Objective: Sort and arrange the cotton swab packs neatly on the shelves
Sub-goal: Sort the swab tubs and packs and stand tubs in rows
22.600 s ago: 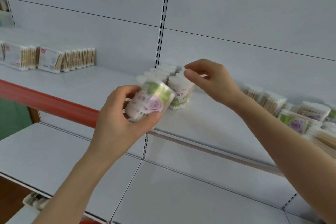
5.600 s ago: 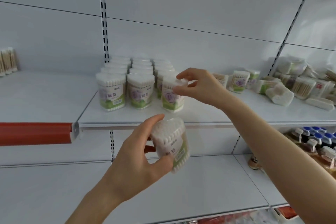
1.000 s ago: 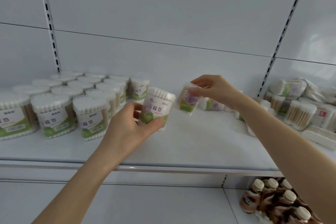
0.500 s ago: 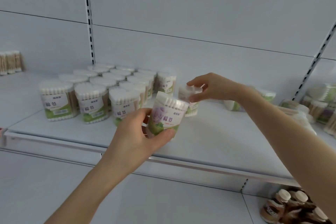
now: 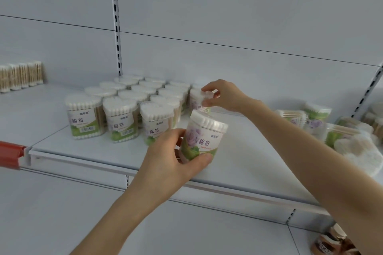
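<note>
pinching rear pack (image 5: 199, 102) in right hand (image 5: 224, 97), seating it at right edge of sorted block (image 5: 132, 105); gripping next pack (image 5: 202, 141) in left hand (image 5: 170, 159), likely going beside that edge.

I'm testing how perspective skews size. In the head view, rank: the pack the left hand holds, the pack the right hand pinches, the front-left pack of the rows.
1. Held pack, in the left hand; nearest.
2. Front-left pack.
3. Pinched pack, under the right hand; partly hidden.
All look like one product, so nearness decides.
</note>
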Demonstrator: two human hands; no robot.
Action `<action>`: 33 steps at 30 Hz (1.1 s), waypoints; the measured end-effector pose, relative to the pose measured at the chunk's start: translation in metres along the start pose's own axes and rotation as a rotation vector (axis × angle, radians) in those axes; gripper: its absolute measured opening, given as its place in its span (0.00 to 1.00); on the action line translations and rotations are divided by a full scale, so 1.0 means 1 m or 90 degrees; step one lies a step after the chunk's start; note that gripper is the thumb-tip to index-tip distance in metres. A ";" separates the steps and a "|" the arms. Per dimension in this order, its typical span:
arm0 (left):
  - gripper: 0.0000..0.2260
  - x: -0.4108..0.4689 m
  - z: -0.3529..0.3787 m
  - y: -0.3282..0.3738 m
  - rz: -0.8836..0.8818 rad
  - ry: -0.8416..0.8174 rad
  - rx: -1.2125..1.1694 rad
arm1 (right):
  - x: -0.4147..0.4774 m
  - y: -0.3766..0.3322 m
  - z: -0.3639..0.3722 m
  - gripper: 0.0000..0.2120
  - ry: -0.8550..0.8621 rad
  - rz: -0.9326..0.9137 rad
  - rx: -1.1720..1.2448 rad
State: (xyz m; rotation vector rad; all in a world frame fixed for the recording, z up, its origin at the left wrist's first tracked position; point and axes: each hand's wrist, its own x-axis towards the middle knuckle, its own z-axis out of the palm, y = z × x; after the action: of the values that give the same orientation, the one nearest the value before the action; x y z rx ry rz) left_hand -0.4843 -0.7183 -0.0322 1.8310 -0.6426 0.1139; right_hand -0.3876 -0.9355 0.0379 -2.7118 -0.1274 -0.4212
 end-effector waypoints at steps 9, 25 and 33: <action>0.16 0.001 0.000 0.003 0.004 0.002 0.011 | -0.003 0.003 0.003 0.25 0.001 0.018 -0.009; 0.10 0.028 0.022 0.013 0.119 0.040 0.066 | -0.103 -0.053 -0.044 0.14 0.005 0.027 0.140; 0.28 0.000 0.018 -0.003 0.187 -0.015 0.288 | -0.082 -0.026 -0.033 0.14 -0.037 0.052 0.191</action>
State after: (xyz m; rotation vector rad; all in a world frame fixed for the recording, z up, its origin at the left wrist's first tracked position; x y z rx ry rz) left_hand -0.4871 -0.7343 -0.0414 2.1574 -0.9576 0.4651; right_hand -0.4783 -0.9266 0.0515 -2.4241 -0.0874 -0.2754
